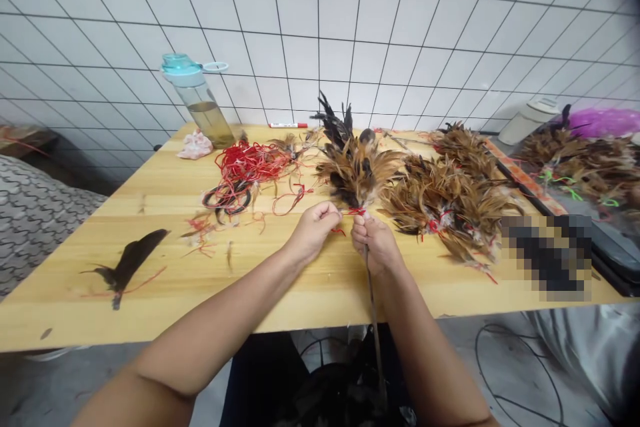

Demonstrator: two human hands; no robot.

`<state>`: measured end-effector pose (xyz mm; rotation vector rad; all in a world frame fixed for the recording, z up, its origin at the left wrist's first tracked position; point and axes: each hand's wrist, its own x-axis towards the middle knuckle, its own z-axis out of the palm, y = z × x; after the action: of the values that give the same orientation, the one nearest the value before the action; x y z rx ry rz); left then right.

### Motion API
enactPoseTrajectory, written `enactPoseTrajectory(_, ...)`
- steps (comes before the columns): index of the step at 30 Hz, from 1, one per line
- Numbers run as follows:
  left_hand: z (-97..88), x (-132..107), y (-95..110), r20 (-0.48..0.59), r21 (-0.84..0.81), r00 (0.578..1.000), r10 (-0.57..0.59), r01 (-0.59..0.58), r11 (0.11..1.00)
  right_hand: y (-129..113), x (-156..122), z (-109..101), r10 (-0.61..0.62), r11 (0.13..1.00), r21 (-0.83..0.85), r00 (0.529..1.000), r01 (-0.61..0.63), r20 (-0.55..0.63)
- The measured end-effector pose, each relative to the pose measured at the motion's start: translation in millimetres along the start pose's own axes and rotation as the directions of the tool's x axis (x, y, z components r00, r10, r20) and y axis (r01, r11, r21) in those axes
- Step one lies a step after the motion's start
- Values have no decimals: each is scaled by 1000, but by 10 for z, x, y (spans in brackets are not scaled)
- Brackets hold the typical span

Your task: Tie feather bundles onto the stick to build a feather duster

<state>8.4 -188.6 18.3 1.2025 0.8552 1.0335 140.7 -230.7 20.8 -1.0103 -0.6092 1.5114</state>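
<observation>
My right hand (374, 240) is closed round the base of a feather duster, whose brown and black feathers (357, 170) fan out away from me. Its thin dark stick (373, 307) runs down past the table edge toward my lap. Red string (356, 211) circles the feather base just above my right fingers. In a pinch, my left hand (315, 223) holds the end of this red string to the left of the duster. A short red tail of string hangs below the left fingertips.
A tangle of red strings (255, 163) lies left of the duster, near a water bottle (203, 103). Feather bunches (450, 193) are heaped on the right. A black feather (135, 260) lies at the left, a red marker (289, 125) by the wall. A pixelated patch covers something at the right.
</observation>
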Motion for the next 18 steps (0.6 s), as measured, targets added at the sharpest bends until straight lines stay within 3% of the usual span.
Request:
enactPoseTrajectory(5,7,55,-35,-6,-61,998,-59,58,996,-27,-43,-12,-19,999,27,1000,19,3)
enactPoseTrajectory(9,32,63,-50,-5,-16,999,-52,52,998,-24,-40,-67,-29,999,23,1000,29,-9)
enactPoseTrajectory(14,20,5,-32,87,253,996,23,-44,966,43,24,-141,-92,993,-73,994,88,-57)
enactPoseTrajectory(18,-3,-44,-23,167,439,983,73,-140,887,196,115,-181,-198,943,-292,974,159,-108)
